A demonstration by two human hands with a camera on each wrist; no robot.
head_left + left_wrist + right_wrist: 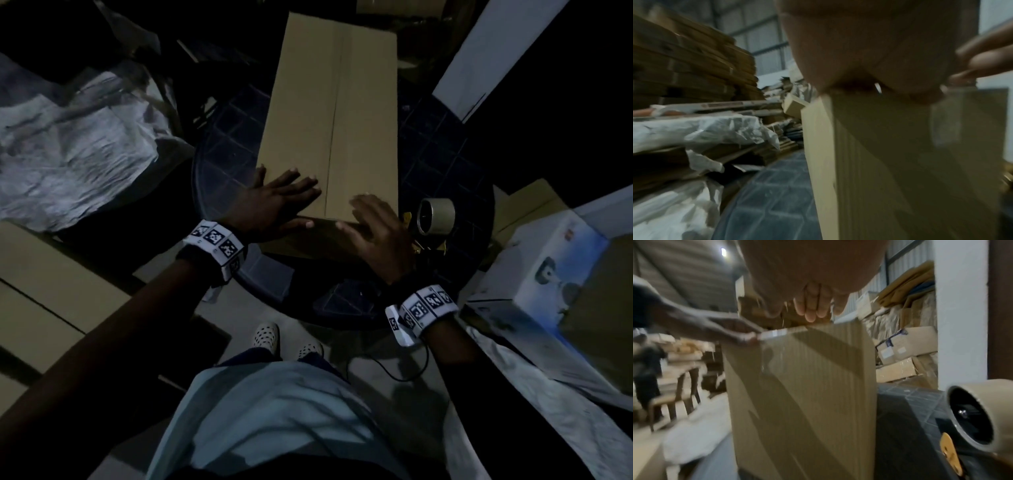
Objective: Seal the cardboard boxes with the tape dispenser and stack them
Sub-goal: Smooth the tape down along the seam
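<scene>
Cardboard box is lying flat on the round dark table, flaps closed.
Left hand is pressing its near end with fingers straight, released; right hand likewise. Tape dispenser is sitting at 3 o'clock, just beside the box.

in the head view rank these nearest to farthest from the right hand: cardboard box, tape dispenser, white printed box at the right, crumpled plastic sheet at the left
1. cardboard box: the right hand rests on its near end.
2. tape dispenser: just right of that hand, on the dark round table.
3. white printed box: farther right, off the table.
4. crumpled plastic sheet: far left, beyond the left hand.
</scene>
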